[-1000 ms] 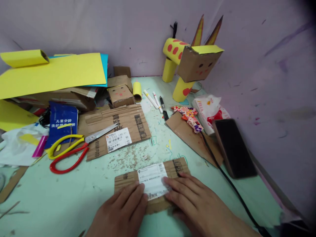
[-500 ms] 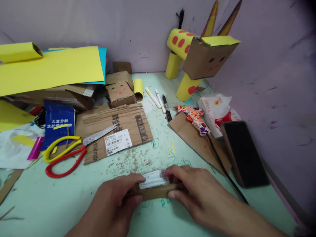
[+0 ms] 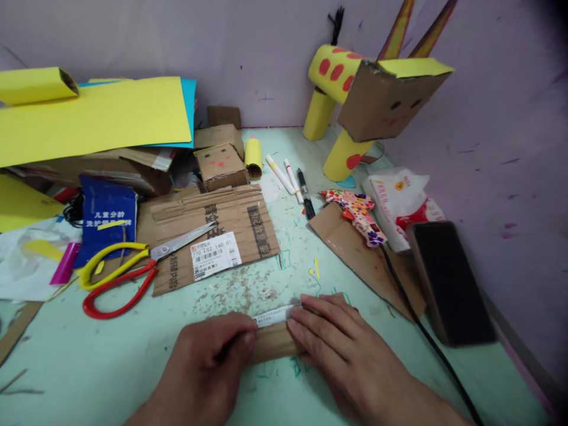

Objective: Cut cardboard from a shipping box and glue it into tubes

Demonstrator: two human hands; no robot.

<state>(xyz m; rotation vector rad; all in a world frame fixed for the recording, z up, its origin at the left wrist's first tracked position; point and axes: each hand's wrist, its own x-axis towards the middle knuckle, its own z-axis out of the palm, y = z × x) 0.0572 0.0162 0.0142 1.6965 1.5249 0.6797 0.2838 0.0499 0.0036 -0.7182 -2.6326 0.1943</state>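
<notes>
A small folded piece of corrugated cardboard (image 3: 271, 343) with a white printed label lies low in the middle of the view, on the table. My left hand (image 3: 206, 361) pinches its left end between thumb and bent fingers. Over its right part lies my right hand (image 3: 344, 349), its fingers close together across the top and its thumb mostly hidden underneath. Part of the label shows between the hands. Beyond them is a flat cardboard sheet (image 3: 252, 204) with a barcode label. Scissors (image 3: 153, 260) with yellow and red handles rest across that sheet.
A giraffe-like cardboard figure (image 3: 377, 100) stands at the back right. Markers (image 3: 279, 174), a phone (image 3: 450, 284), a tissue pack (image 3: 390, 201) and a black cable (image 3: 428, 331) lie on the right side. Yellow paper (image 3: 102, 118) is stacked at the left.
My right hand has gone from pinching the cardboard's right end to lying over it with fingers across the top. Less of the label shows. The view has shifted slightly.
</notes>
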